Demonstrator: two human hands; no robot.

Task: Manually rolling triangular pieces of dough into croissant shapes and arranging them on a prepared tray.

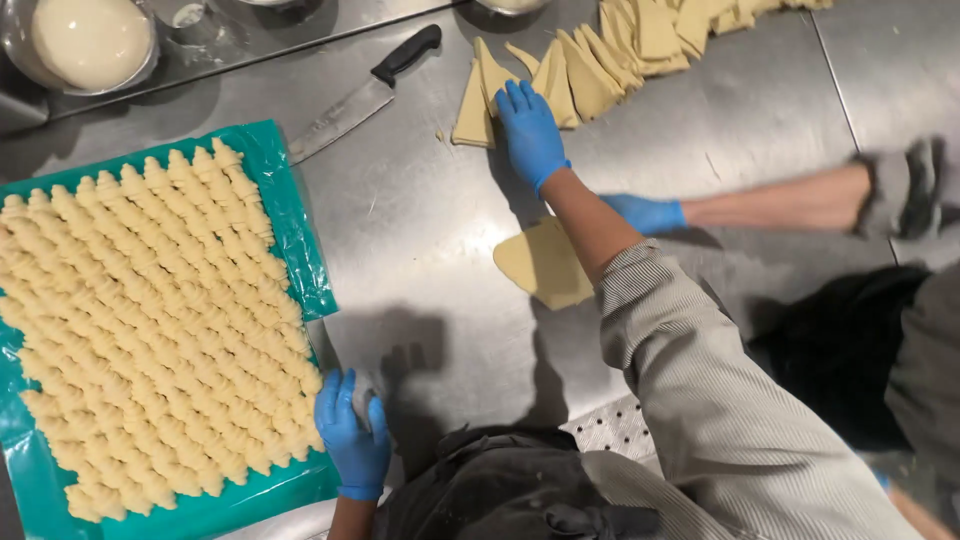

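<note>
While flat and open, right hand [528, 130] atop dough triangles [560, 75]; left hand [352, 432] around small dough piece [364, 398].

no packages, labels, signs or screens show anywhere on the steel worktop [420, 240]

Stainless steel worktable [420, 240]; green sheet [290, 225] at left, lying flat, covered with close rows of shaped raw croissants [150, 310]; black-handled knife [365, 95] at far centre; cut dough triangles [600, 60] fanned along far right; one single dough triangle [545, 265] near centre.
</note>
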